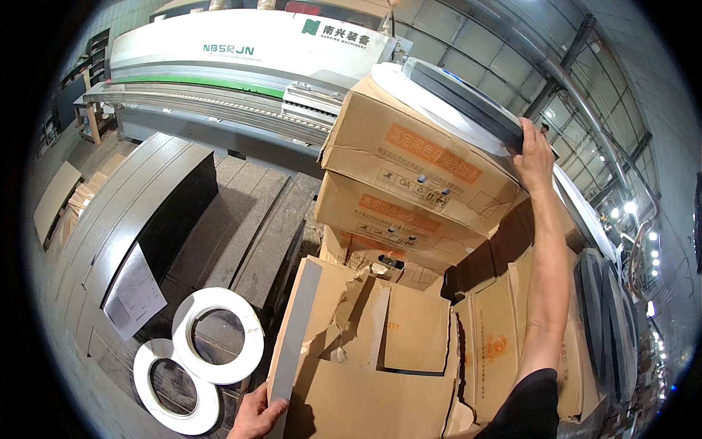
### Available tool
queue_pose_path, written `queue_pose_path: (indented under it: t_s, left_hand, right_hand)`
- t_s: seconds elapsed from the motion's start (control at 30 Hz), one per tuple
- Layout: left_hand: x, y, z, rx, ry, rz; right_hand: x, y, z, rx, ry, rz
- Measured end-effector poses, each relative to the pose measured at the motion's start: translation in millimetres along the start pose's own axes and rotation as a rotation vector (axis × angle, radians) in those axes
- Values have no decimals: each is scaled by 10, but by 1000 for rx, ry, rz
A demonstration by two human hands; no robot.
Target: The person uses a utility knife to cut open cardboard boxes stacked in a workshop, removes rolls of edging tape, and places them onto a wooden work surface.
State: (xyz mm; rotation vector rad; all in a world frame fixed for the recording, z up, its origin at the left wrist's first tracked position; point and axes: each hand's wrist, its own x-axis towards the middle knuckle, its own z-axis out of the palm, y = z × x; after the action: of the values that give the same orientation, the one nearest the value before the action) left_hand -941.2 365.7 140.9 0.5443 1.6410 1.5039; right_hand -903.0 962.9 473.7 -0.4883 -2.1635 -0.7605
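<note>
A grey-edged board [296, 314] is being clasped at near centre by the left hand [257, 412]; atop far cartons [420, 157], where orange printing is being displayed, a black coil [468, 102] is being gripped at its rim by the right hand [532, 150].

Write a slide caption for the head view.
Right hand on a dark edge-banding coil atop stacked cardboard boxes, left hand gripping a narrow grey board.

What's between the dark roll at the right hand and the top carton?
Head view: a white roll, lying under the dark roll and on the top carton.
</note>
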Motion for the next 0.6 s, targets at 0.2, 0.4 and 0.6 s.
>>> queue_pose_path:
  t_s: [0.2,0.4,0.6]
  left_hand:
    - [-35,-17,56,-34,84,-64]
    - [-32,-118,19,-96,59,-10]
    - [-49,-57,56,-21,-1,-51]
  right_hand:
    - [-102,-157,37,-94,126,34]
    - [-429,-855,243,237,427,7]
    - [-267,-871,416,176,411,-28]
